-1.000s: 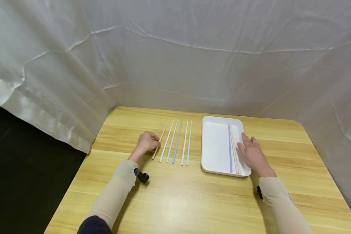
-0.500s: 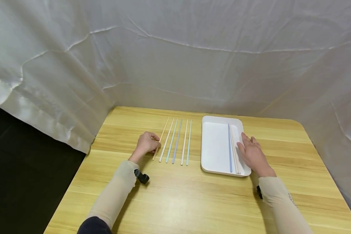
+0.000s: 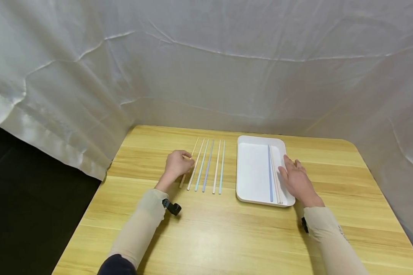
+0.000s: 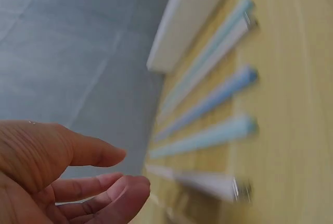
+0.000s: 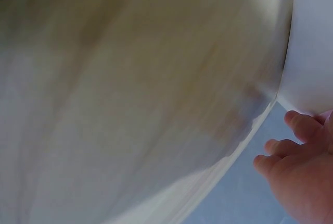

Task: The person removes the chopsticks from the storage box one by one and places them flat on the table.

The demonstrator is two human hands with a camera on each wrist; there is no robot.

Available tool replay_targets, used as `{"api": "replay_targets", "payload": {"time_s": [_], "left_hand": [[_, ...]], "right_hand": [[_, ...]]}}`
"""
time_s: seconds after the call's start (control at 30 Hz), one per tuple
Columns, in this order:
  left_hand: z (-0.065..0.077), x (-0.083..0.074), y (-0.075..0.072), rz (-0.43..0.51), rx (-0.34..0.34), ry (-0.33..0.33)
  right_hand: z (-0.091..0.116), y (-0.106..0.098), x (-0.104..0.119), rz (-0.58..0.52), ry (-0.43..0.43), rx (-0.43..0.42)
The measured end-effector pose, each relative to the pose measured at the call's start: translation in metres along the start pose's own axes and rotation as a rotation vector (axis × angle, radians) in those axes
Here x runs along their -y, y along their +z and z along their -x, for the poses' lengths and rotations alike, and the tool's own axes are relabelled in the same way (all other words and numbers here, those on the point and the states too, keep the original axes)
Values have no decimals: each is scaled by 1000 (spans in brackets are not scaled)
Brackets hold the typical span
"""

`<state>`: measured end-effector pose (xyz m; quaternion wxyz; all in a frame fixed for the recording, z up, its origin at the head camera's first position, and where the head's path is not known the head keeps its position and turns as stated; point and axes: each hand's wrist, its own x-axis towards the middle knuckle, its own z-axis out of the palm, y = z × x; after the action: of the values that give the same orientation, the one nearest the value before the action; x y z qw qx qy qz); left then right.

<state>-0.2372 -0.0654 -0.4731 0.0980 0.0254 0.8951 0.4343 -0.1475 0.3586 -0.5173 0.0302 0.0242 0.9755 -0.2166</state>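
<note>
My left hand (image 3: 178,163) hovers over the left end of a row of chopsticks, thumb and fingers apart with nothing between them. Under it lie a yellowish chopstick (image 3: 195,144) and a pale one (image 3: 191,180), partly covered by the hand. Rightward follow a teal chopstick (image 3: 202,165), a blue one (image 3: 208,165), a pinkish one (image 3: 217,167) and another teal one (image 3: 222,167). In the left wrist view, the nearest white chopstick (image 4: 213,183) has a silvery end. My right hand (image 3: 297,183) rests with extended fingers against the right side of a white tray (image 3: 254,172).
Along the tray's right half lie a blue chopstick (image 3: 270,175) and pale ones (image 3: 276,179) beside it. The wooden table (image 3: 206,236) ends at the back against a light curtain (image 3: 206,84).
My left hand, earlier at the yellowish chopstick, has shifted slightly right toward the pale one. The right hand and the tray stay in place.
</note>
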Motion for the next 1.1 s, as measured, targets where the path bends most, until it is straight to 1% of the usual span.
{"api": "replay_targets", "payload": {"time_s": [0.1,0.27,0.53,0.67,0.9,1.0,1.1], "left_hand": [[4,-16,10,87,52,48],[7,-43,29,201,146,89],[13,-73,64,270,252,160],[18,-87,84,255,285,183],[26,-110,116,194,298,209],[27,-118,130,181,316,201],[27,-124,144,163,334,174]], "right_hand": [[0,-1,1,1,-1,1],[0,-3,2,2,-1,-1],[0,-2,2,5,1,12],[-1,-1,1,5,-12,8],[-2,-2,-1,56,-43,-3],[-1,-3,0,97,-43,-11],[-2,-4,0,130,-37,-16]]}}
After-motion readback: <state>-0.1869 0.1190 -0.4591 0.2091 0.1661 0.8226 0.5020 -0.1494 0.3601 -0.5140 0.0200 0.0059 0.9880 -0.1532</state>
